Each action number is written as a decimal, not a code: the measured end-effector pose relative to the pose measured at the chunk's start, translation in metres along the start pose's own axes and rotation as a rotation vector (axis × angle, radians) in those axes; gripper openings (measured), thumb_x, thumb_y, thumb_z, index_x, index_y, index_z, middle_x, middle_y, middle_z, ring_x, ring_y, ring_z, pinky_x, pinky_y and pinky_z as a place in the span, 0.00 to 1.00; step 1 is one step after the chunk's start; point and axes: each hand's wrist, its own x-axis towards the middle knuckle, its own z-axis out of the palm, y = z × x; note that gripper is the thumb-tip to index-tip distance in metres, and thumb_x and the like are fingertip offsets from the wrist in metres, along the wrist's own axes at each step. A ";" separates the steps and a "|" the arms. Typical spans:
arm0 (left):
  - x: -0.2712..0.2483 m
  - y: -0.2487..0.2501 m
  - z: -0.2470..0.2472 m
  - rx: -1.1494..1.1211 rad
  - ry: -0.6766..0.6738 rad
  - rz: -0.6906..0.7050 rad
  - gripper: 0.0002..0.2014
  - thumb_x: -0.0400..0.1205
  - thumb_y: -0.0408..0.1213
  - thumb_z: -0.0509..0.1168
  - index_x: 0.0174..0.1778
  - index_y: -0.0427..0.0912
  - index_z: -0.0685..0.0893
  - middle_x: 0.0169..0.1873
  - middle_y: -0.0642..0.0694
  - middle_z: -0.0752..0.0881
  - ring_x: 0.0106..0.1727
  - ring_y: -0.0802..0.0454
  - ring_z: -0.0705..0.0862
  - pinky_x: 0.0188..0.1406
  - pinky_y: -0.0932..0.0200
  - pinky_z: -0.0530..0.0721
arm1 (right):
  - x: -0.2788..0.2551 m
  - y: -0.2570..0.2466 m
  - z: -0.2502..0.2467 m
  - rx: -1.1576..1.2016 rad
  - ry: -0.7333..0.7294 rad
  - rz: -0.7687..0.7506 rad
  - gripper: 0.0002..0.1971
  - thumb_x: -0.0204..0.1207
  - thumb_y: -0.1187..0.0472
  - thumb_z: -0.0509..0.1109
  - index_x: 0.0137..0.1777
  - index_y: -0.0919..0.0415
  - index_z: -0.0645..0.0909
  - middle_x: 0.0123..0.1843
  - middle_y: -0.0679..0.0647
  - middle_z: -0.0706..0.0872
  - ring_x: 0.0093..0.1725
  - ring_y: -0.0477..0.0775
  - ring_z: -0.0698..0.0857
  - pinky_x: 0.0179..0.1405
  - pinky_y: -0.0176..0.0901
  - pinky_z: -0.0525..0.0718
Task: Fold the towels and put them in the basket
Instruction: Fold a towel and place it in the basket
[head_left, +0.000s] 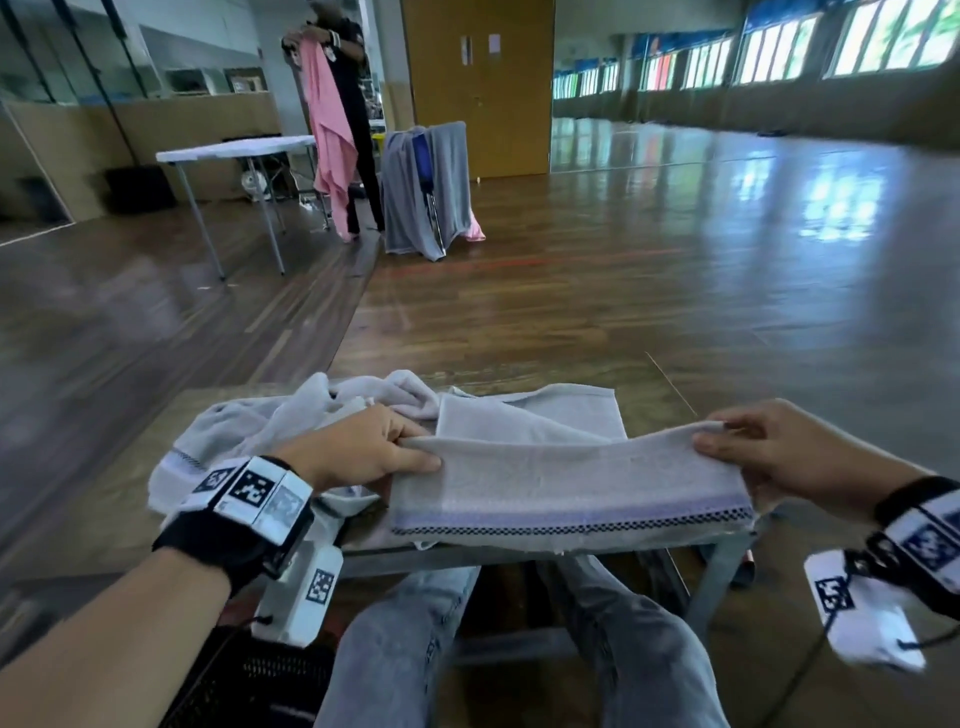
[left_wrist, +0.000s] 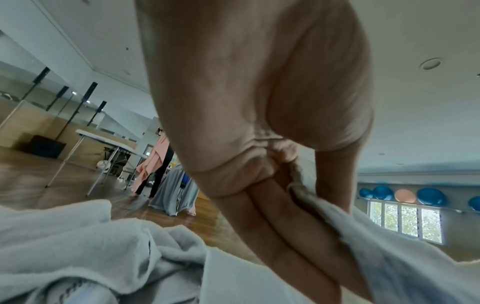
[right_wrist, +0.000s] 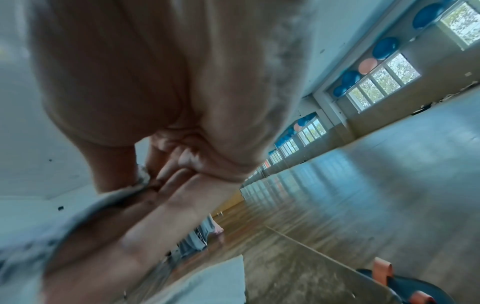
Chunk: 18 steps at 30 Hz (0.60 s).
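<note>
- Left hand (head_left: 363, 449): thumb on top, fingers beneath, pinched on the left end of the towel (head_left: 566, 486). The left wrist view shows the cloth edge (left_wrist: 306, 195) clamped between thumb and fingers (left_wrist: 272, 216).
- Right hand (head_left: 779, 457): pinched on the opposite end of the same towel, thumb over the fold, fingers under. The right wrist view confirms cloth (right_wrist: 124, 193) caught at the fingers (right_wrist: 166, 195).
- Towel: stretched between the two hands, folded edge lifted, its striped hem toward the person and lying at the near edge of the worktop (head_left: 649, 410). A further flap lies flat on the worktop beyond the hands.
- Pile (head_left: 291, 410) of loose white towels: on the worktop just beyond and left of the left hand, touching the held towel.
- Basket (head_left: 260, 680): dark mesh, below the left wrist, beside the person's knees, under worktop level. Contents cannot be told.
- Background: another person holds a pink cloth (head_left: 327, 135) beside a white table (head_left: 234, 148), far beyond the left hand.
</note>
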 end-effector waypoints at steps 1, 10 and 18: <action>0.012 -0.004 0.001 0.031 0.039 0.001 0.25 0.82 0.40 0.71 0.16 0.54 0.80 0.16 0.59 0.75 0.20 0.63 0.72 0.24 0.73 0.69 | 0.011 0.009 0.002 -0.002 0.040 0.006 0.06 0.79 0.57 0.74 0.49 0.57 0.90 0.35 0.59 0.92 0.31 0.62 0.91 0.25 0.47 0.88; 0.155 -0.036 -0.011 0.182 0.650 -0.090 0.19 0.81 0.41 0.71 0.32 0.28 0.81 0.24 0.40 0.78 0.27 0.48 0.73 0.26 0.54 0.67 | 0.156 0.066 0.013 -0.117 0.401 -0.030 0.05 0.80 0.57 0.76 0.44 0.53 0.84 0.21 0.57 0.85 0.16 0.52 0.81 0.17 0.40 0.79; 0.269 -0.083 0.000 0.191 0.492 -0.074 0.12 0.80 0.38 0.72 0.45 0.30 0.92 0.56 0.46 0.87 0.58 0.51 0.83 0.59 0.61 0.75 | 0.270 0.098 0.006 -0.433 0.415 0.086 0.11 0.77 0.58 0.77 0.32 0.53 0.85 0.32 0.55 0.87 0.41 0.59 0.88 0.41 0.43 0.80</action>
